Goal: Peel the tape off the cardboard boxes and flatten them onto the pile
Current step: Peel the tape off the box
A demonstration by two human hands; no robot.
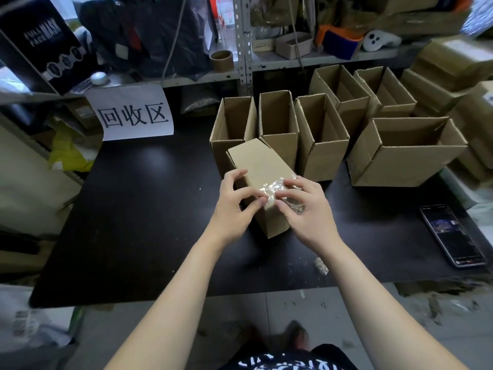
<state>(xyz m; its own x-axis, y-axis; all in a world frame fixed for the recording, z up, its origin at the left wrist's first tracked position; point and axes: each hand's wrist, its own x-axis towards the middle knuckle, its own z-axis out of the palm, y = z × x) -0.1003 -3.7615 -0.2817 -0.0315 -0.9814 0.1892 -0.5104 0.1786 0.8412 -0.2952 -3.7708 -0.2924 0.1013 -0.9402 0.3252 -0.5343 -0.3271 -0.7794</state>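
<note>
Your bare forearms reach forward over a matte black bench (128,222). A small scrap of clear tape (321,266) lies on the bench just beside your right forearm. Your left hand (234,201) curls its fingers round the left side of a closed oblong brown cardboard box (260,162), tilted above the bench's middle. Your right hand (308,212) pinches a crumpled wad of clear tape (278,186) clinging to the box's near end. A black smartphone (452,235) lies face up, well apart to the right. Behind the held box stands a row of open brown cardboard boxes (321,137), with a wider open cardboard box (408,153) to their right. A white paper sign (133,113) hangs at the far left edge.
</note>
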